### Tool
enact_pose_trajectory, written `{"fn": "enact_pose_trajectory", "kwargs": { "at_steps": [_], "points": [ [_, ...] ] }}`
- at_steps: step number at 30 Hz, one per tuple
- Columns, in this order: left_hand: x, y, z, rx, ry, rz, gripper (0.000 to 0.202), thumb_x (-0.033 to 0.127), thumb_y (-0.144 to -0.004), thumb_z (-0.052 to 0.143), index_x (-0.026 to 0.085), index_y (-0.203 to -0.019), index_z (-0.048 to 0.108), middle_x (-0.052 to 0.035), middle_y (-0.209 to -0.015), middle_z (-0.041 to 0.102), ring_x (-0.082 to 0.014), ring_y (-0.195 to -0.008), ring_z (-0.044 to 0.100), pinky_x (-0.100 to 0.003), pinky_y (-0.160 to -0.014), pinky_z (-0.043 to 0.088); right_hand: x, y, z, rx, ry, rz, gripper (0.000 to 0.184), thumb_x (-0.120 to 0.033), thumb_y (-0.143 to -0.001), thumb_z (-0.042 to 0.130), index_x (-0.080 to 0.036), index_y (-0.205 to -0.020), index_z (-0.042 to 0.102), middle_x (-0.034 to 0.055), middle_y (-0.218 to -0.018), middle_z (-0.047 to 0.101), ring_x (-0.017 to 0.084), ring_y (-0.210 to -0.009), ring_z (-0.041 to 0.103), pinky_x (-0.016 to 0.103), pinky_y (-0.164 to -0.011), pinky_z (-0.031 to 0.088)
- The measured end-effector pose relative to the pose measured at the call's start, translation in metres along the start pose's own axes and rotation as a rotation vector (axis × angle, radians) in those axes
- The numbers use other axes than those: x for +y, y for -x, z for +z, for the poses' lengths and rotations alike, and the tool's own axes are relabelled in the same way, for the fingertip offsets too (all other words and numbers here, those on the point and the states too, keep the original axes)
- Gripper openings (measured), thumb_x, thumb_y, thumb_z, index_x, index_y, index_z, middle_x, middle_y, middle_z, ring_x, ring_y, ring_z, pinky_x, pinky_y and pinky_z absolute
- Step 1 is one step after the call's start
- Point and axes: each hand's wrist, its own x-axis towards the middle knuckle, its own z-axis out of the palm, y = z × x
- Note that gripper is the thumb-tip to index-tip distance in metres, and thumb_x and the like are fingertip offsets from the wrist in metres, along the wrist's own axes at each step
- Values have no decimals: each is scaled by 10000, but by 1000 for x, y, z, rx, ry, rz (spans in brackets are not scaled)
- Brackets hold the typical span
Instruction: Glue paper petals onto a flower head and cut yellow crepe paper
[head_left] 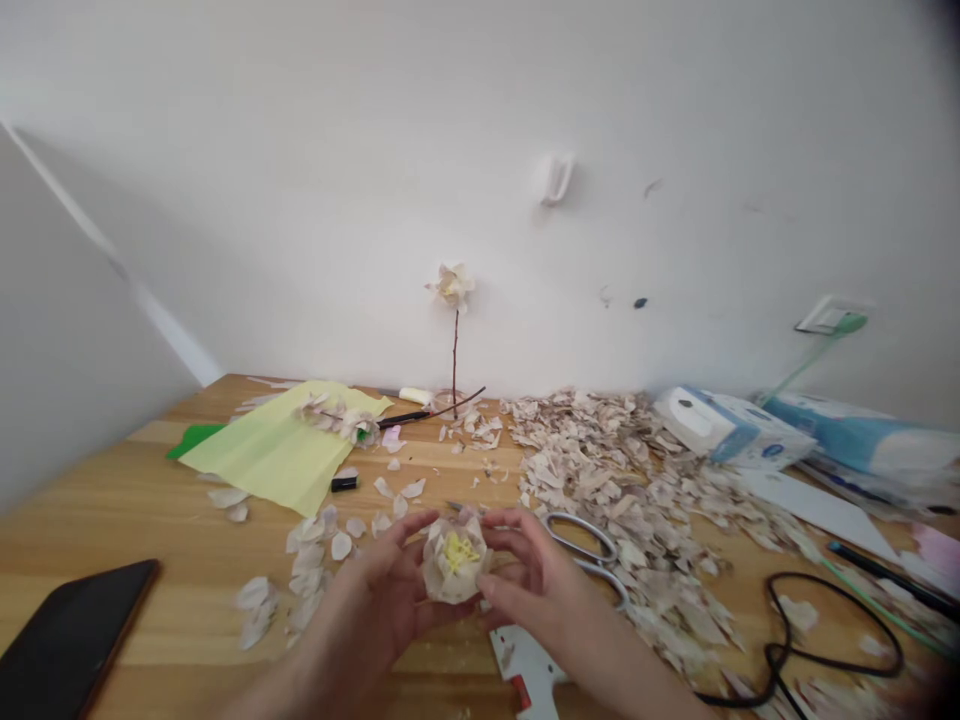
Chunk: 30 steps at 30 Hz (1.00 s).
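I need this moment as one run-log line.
left hand: holding yellow-centred flower head | right hand: holding same flower head | near right hand: scissors | beyond scissors: heaped petals

We are counting two hands [397, 580] [529, 570], at least three flowers [457, 562] [452, 287] [361, 428], one pair of scissors [589, 523], one phone [75, 640], one yellow sheet [281, 460] and one black cord [862, 676].

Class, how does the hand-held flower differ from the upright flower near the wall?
The held flower shows no stem, while the upright flower tops a brown stem.
The held flower is cupped around a yellow centre; the upright flower spreads outward.
The left hand and right hand hold the held flower; neither touches the upright flower.
Both flowers are pale.
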Motion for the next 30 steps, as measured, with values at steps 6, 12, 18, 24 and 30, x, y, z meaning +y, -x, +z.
{"fn": "enact_pose_trajectory", "kwargs": {
  "at_steps": [6,12,18,24,30],
  "points": [
    [9,-4,8,205,-119,-57,328,183,-733,551,142,-1050,475,-98,-863,680,-186,-693,661,-294,-640,512,6,0,-12,99,163,-44,415,-387,-741,634,-249,-1036,377,59,-1063,531,145,-750,572,338,-662,508],
    [2,-9,6,265,-120,-41,352,146,-708,586,140,-1042,476,-92,-848,692,-178,-723,661,-292,-655,523,11,-6,-7,73,59,-23,455,-440,-728,643,-250,-1041,372,60,-1043,538,173,-816,578,336,-663,502],
    [7,0,10,187,-73,11,258,130,-737,558,123,-994,535,-119,-939,693,-211,-861,660,-303,-759,514,17,-9,-7,63,-9,-83,621,-347,-640,733,-268,-1108,332,62,-1110,489,164,-857,557,336,-710,485],
    [9,8,11,58,1,50,202,162,-788,527,125,-983,563,-120,-1023,677,-233,-1008,611,-329,-879,470,16,-7,4,131,213,-175,635,-138,-609,629,-266,-1145,314,48,-1076,513,171,-852,540,340,-712,472],
    [-2,9,13,-68,31,54,245,156,-831,461,101,-1028,596,-122,-1071,662,-246,-1093,559,-370,-982,391,15,-8,8,171,238,-178,471,-197,-699,610,-255,-1090,353,-16,-834,594,156,-744,575,313,-685,460]
  ]
}}
